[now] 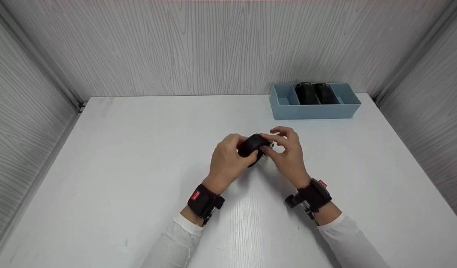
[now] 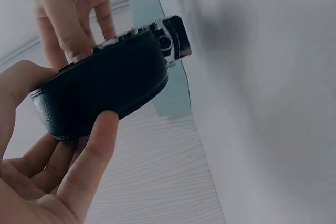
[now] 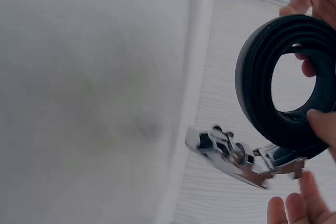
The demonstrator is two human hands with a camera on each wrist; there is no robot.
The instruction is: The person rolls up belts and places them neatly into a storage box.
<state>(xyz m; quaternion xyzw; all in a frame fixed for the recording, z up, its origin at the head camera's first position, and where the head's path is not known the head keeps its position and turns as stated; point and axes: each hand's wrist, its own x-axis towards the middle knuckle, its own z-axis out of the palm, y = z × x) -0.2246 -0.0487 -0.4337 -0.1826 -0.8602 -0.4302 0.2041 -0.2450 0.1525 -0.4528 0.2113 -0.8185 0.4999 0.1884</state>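
Observation:
A black belt (image 1: pixel 255 144), wound into a thick coil, is held above the table between both hands. My left hand (image 1: pixel 228 158) grips one side of the coil, thumb on the near face. On the other side, my right hand (image 1: pixel 287 154) pinches the coil's edge with thumb and index finger. The silver metal buckle (image 3: pixel 236 156) sticks out from the outer end of the coil, just beside the right fingers in the right wrist view. From the left wrist view the belt (image 2: pixel 105 85) shows its smooth outer strap, and the right hand (image 2: pixel 73 9) touches its upper edge.
At the back right of the white table (image 1: pixel 139 149) stands a blue-grey divided box (image 1: pixel 314 112). Two more black coils (image 1: pixel 306 93) sit in its middle compartments. Wood-grain panels (image 1: pixel 183 48) enclose the table at the back and both sides.

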